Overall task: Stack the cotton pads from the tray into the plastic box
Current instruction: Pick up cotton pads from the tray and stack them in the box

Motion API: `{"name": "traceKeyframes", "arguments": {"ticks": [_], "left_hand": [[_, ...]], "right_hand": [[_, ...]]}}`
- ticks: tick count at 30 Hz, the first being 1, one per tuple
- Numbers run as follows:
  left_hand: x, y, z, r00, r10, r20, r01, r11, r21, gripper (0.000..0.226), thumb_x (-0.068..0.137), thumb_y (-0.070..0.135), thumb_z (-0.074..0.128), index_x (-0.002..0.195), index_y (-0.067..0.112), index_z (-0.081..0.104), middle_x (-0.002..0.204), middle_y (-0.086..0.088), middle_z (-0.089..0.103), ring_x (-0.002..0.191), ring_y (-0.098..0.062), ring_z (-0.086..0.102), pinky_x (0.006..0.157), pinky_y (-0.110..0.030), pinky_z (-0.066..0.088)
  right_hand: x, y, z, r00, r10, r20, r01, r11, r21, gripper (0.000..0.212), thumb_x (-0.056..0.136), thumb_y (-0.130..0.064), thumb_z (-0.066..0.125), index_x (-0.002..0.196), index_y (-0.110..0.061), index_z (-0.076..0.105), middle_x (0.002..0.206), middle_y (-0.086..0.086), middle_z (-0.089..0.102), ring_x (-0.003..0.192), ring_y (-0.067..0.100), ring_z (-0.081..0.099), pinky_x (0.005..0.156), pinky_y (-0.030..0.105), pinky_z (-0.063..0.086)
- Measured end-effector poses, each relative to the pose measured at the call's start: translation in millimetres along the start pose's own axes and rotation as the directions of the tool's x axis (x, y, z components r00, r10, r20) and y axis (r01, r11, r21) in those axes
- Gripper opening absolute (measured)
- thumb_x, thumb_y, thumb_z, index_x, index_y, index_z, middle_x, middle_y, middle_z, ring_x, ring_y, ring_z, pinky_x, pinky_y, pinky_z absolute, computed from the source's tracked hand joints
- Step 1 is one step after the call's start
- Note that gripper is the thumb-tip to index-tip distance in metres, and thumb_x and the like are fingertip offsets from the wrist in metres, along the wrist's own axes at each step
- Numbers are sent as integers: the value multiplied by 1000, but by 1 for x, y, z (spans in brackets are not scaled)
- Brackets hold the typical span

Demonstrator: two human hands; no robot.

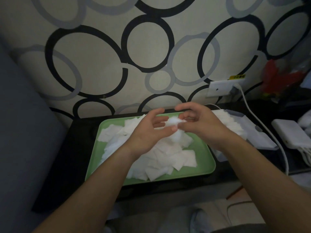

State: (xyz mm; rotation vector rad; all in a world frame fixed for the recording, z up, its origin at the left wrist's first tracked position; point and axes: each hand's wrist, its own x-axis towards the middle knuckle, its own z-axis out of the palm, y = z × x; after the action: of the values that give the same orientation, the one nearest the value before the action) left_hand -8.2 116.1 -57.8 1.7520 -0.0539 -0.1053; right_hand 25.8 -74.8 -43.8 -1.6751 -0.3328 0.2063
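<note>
A green tray [202, 167] on the dark table holds a loose heap of several square white cotton pads [161, 158]. Both hands hover above the heap. My right hand [202, 125] pinches a white cotton pad [174, 121] between thumb and fingers. My left hand [149, 132] faces it with spread, slightly curled fingers, their tips touching the same pad. The clear plastic box [244, 130] lies right of the tray, partly hidden behind my right hand, with a row of white pads stacked inside.
A white cable [262, 125] runs from a wall socket [218, 89] down past the box. A white charger block [291, 133] sits at the far right. A grey cushion [21, 132] flanks the table on the left. Patterned wall stands close behind.
</note>
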Motion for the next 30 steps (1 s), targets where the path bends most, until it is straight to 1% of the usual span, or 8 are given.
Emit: {"name": "traceKeyframes", "arguments": {"ticks": [3, 6, 8, 10, 15, 21, 26, 30], "left_hand": [[-2, 0, 0, 998, -49, 41, 54, 989, -137, 44, 86, 18, 76, 128, 18, 61, 111, -2, 75, 102, -13, 72, 87, -30, 59], [-2, -3, -7, 993, -103, -62, 90, 977, -192, 22, 88, 10, 74, 109, 15, 69, 100, -2, 77, 91, -15, 73, 77, -29, 61], [-1, -5, -14, 979, -143, -149, 110, 971, -211, 19, 89, 10, 73, 106, 15, 68, 101, -3, 76, 90, -16, 73, 71, -27, 60], [-1, -8, -20, 960, -185, -209, 128, 957, -262, 20, 89, 11, 72, 107, 15, 65, 104, -4, 73, 91, -19, 72, 67, -27, 59], [-3, -11, -29, 928, -241, -284, 146, 937, -319, 16, 90, 11, 70, 105, 16, 63, 108, -6, 68, 92, -23, 70, 62, -27, 59], [-5, -13, -35, 934, -215, -285, 136, 952, -274, 14, 92, 12, 69, 104, 17, 64, 102, -3, 69, 88, -19, 69, 62, -25, 59], [-5, -16, -40, 939, -188, -287, 120, 964, -238, 18, 91, 12, 69, 107, 16, 63, 102, -2, 69, 89, -18, 69, 63, -26, 59], [-4, -19, -45, 937, -184, -298, 121, 968, -220, 17, 91, 12, 70, 106, 18, 63, 105, -3, 69, 93, -20, 69, 65, -27, 59]], "right_hand": [[2, 2, 5, 998, -37, 57, 34, 998, 47, 43, 80, 9, 71, 115, -17, 65, 88, 6, 68, 82, 20, 66, 80, 33, 57], [7, 5, 9, 998, -18, -57, 19, 1000, 2, 30, 84, 2, 71, 108, -16, 67, 84, 2, 68, 79, 19, 66, 75, 35, 57], [12, 12, 9, 987, -7, -157, -28, 974, -223, 15, 87, -9, 71, 97, -20, 69, 85, 3, 70, 76, 16, 67, 72, 34, 56], [15, 20, 8, 990, 10, -139, -71, 893, -444, 7, 87, -16, 72, 88, -23, 71, 85, 0, 72, 73, 11, 67, 71, 30, 55], [15, 35, 22, 988, 153, -28, -135, 750, -648, 14, 78, -27, 81, 87, -20, 71, 88, -6, 70, 80, 8, 65, 69, 20, 49], [19, 36, 35, 970, 238, -50, -202, 668, -717, 35, 68, -43, 87, 88, -26, 64, 89, -10, 64, 80, 7, 61, 72, 27, 53], [20, 30, 39, 970, 242, -41, -200, 685, -701, 26, 75, -27, 84, 93, -24, 66, 83, -9, 59, 74, 6, 58, 59, 21, 42], [20, 26, 35, 961, 266, -70, -260, 797, -545, 22, 79, -15, 81, 98, -15, 70, 80, -3, 64, 70, 9, 61, 55, 16, 44]]}}
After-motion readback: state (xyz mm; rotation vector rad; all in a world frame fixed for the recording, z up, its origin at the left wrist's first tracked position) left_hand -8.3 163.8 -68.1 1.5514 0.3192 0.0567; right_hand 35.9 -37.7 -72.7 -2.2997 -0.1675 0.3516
